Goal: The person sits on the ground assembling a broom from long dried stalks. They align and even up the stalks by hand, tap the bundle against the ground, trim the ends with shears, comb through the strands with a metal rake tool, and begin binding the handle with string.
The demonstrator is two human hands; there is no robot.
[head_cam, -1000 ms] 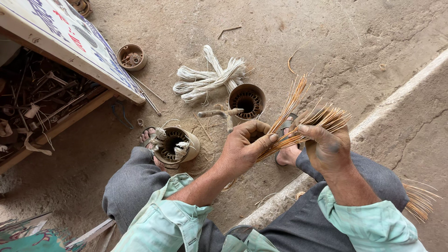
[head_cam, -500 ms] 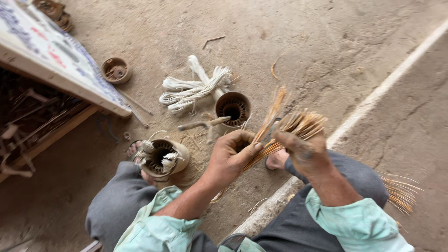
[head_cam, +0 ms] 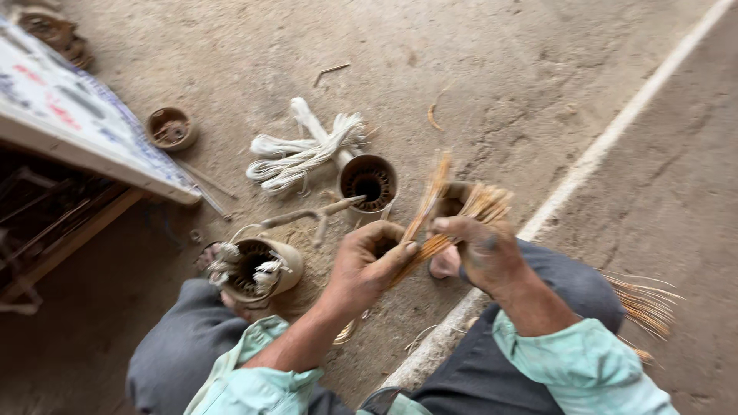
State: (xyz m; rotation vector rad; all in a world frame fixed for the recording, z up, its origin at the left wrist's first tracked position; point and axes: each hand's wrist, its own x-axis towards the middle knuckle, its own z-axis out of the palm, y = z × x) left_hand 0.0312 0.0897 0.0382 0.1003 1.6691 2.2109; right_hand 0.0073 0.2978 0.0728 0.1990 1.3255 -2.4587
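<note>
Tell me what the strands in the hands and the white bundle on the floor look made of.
Strands: thin, stiff, orange-brown and slightly shiny, fanning out straight; looks like bare copper wire, though motion blur leaves it open. White bundle: matte, soft, looped and limp, so probably cotton cord or fabric sleeving.

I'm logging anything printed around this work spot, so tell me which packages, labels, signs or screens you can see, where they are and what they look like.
Printed board: upper left, lying flat as the top of a low wooden frame; long, pale rectangle with blurred blue and red markings.
No packages, labels or screens show.
</note>
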